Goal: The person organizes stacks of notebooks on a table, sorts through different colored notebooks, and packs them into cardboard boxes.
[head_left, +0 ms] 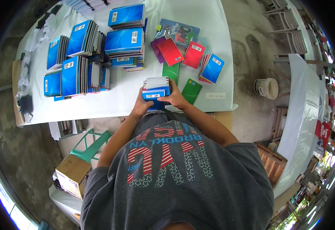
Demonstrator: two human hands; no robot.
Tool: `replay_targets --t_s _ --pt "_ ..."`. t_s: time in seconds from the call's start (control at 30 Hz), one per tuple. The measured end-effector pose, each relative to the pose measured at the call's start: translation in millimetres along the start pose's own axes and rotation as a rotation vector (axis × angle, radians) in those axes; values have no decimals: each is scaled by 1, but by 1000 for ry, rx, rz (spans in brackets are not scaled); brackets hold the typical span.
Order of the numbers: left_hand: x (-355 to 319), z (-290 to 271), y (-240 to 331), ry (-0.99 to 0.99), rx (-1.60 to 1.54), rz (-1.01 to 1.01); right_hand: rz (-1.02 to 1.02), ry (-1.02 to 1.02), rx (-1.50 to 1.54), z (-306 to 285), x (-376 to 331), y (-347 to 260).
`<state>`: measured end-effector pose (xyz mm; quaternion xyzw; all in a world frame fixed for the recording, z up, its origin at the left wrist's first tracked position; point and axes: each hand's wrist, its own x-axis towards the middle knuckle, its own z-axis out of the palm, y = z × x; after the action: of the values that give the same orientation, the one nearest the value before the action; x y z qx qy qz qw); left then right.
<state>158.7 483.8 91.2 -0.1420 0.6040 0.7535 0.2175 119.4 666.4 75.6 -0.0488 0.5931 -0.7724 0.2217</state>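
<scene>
Between my two hands, at the near edge of the table, is a stack of small blue-covered notebooks [154,94]. My left hand [141,104] closes on the stack's left side, its thumb over the blue cover. From the right, my right hand [174,96] grips the same stack, thumb lying on top. White page edges show at the stack's far end. Just beyond it a green notebook [171,71] lies partly covered, and another green spiral notebook [191,91] rests right of my right hand.
Piles of blue spiral notebooks [75,74] fill the left of the white table [125,82]. Red notebooks [193,55], a purple one [158,49] and a small blue pile [212,69] lie at right. A green stool [90,142], a cardboard box [72,168] and a bucket [266,88] stand on the floor.
</scene>
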Motion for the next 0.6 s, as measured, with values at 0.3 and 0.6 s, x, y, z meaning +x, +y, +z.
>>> replay_targets --t_s 0.3,0.6 --pt "11 -11 -36 -6 154 116 -11 -118 -212 -4 -10 25" --pt "14 -9 -40 18 433 284 -107 -90 -380 -10 -1 50"
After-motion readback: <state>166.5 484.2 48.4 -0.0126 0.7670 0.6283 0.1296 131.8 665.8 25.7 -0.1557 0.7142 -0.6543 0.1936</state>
